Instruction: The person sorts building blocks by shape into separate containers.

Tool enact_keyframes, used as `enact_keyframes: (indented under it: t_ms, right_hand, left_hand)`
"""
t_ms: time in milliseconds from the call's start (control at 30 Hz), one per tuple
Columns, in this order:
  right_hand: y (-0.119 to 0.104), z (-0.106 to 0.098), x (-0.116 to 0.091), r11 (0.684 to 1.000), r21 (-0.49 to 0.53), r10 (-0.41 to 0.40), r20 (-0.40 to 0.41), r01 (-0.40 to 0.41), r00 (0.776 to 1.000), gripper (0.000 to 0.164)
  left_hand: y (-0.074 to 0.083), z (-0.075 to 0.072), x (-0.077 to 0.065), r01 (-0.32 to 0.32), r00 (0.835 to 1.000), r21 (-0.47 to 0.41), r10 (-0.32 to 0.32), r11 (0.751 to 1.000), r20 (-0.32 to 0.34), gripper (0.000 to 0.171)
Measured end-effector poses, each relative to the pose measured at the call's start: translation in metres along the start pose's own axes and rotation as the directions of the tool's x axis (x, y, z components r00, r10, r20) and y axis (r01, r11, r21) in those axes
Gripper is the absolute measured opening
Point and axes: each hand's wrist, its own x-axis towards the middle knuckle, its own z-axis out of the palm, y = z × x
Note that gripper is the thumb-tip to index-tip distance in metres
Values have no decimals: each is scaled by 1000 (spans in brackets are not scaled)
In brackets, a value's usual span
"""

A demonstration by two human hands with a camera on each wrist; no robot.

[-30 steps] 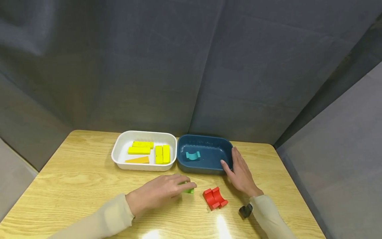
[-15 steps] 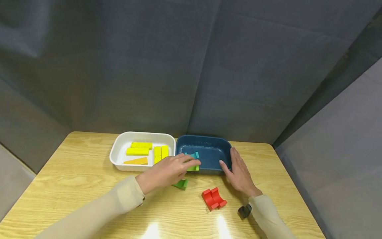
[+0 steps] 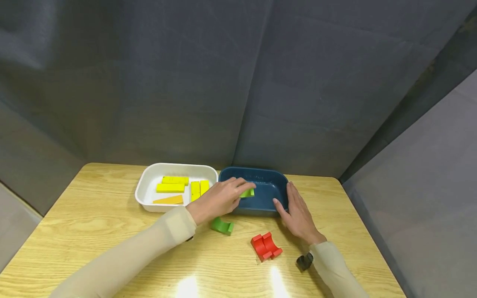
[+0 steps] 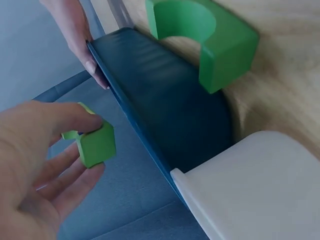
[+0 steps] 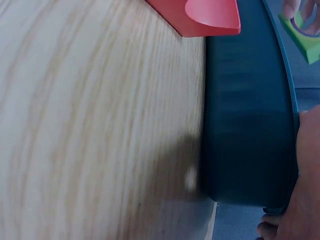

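My left hand [image 3: 222,195] pinches a light green arch-shaped block [image 4: 97,145] between thumb and fingertips, above the dark blue bin [image 3: 261,169]. My right hand [image 3: 301,219] rests at the bin's right end, its fingers straight along the outside and the thumb at the front rim. On the table below my left wrist lies a darker green arch block [image 3: 222,226]. Two red arch blocks [image 3: 266,247] lie side by side in front of the bin. The teal block in the bin is hidden behind my left hand.
A white bin [image 3: 149,206] stands against the blue bin's left side, with several yellow blocks [image 3: 170,188] and an orange wedge [image 3: 169,200] inside. A dark curtain [image 3: 179,82] hangs behind the table [image 3: 93,231].
My left hand has lifted the light green block from the table and carried it forward and right over the blue bin, uncovering the darker green block. My right hand stays at the bin.
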Motion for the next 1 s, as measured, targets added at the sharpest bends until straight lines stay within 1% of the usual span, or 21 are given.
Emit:
enact_keyframes:
  t_ms: [267,367,533,633,800,1000]
  right_hand:
    - [0,-2,1,1000,7,2,-2,-2,1000,91]
    - [0,-1,1,1000,8,-4,-4,4,1000,91]
    - [0,-1,1,1000,5,-10,-7,10,1000,90]
    - [0,-1,1,1000,4,-10,-9,10,1000,90]
    - [0,0,1,1000,8,-7,-6,7,1000,91]
    - [1,0,0,1000,7,-4,-5,4,1000,91]
  left_hand:
    - [-8,2,24,46,999,0,-46,999,18,56]
    - [-12,2,31,60,998,11,-60,998,22,54]
    - [-18,1,40,80,997,35,-80,996,8,54]
    - [-22,2,45,97,995,37,-98,995,24,55]
    - [-29,6,49,138,987,61,-142,989,72,57]
    - [-36,11,53,160,981,64,-165,985,97,56]
